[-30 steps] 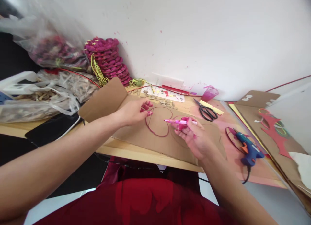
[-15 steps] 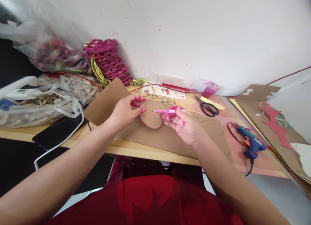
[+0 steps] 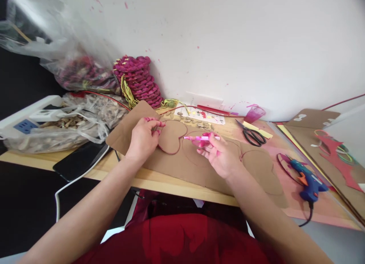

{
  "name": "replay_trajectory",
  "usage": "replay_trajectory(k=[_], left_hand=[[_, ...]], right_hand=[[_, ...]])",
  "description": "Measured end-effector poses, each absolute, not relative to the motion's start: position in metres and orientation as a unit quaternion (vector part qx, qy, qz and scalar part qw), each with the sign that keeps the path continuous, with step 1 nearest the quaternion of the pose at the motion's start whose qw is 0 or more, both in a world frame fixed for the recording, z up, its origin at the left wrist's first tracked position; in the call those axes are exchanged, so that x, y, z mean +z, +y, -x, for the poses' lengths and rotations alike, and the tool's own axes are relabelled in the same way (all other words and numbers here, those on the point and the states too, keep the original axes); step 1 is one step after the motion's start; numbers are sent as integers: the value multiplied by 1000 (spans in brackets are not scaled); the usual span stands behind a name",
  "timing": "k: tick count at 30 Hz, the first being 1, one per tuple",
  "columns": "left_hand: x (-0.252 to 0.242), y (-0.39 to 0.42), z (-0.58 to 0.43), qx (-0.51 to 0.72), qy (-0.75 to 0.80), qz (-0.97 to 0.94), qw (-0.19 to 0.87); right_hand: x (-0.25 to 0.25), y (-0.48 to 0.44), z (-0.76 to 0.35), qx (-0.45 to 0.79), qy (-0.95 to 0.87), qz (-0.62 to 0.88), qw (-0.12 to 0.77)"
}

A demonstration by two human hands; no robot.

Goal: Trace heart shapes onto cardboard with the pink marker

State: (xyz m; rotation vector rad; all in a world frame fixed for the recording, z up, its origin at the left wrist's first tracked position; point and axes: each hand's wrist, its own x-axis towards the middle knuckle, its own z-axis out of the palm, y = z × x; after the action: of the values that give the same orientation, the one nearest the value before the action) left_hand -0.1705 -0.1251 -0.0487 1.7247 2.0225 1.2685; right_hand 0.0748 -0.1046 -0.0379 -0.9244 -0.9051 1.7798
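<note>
My left hand pinches the left edge of a heart-shaped cardboard cutout with a dark red rim. The notch of the heart faces right. Between the fingers of my right hand is a pink-and-white marker, its tip pointing left close to the notch. Whether the tip touches the rim I cannot tell. Under both hands lies a brown cardboard sheet with rounded outlines drawn on it. My fingertips are stained pink.
Black scissors and a blue glue gun lie to the right. At the left are a phone, a power strip and plastic bags of dried pieces. A magenta braided coil leans on the wall.
The view has shifted, so the scene sits further right and lower. My left fingers have closed in on the cutout's edge, and its notch now shows beside the marker tip.
</note>
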Motion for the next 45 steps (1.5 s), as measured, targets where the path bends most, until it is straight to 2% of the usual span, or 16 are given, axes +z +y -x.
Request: replay_trajectory(k=[10, 18, 32, 40, 45], left_hand=[[-56, -127, 167, 351, 689, -634, 9], [-62, -169, 164, 305, 631, -710, -73], [-73, -187, 162, 237, 617, -748, -66], [-71, -189, 163, 214, 608, -758, -93], [-60, -190, 168, 185, 636, -731, -164]], right_hand=[[-42, -116, -87, 717, -364, 391, 448], [-42, -109, -84, 719, -362, 381, 456], [-32, -87, -53, 745, -331, 384, 434], [-29, -74, -74, 674, -303, 428, 521], [-28, -70, -85, 619, -318, 420, 582]])
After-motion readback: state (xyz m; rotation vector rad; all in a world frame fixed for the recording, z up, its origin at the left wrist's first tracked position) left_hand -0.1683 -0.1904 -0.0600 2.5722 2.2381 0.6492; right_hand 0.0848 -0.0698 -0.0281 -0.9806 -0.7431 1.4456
